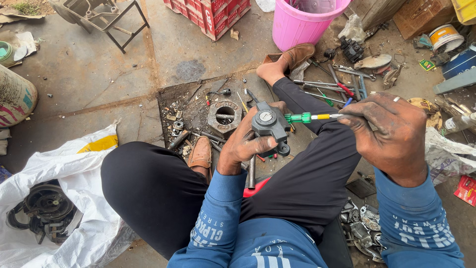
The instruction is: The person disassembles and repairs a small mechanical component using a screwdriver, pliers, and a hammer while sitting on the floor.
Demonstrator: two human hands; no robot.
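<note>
Seated on a stained concrete floor [99, 74] w/ legs stretched out, a person grips a dark grey metal part [269, 124] in the left hand [248, 144], held above the lap, while the right hand [391, 131] is closed round a green-handled screwdriver [310, 117] whose tip meets the part. Around: scattered hand tools [337, 87] by the feet, pink plastic bucket [305, 22] and red crate [210, 12] at top, white sack [74, 183] at left.
</note>
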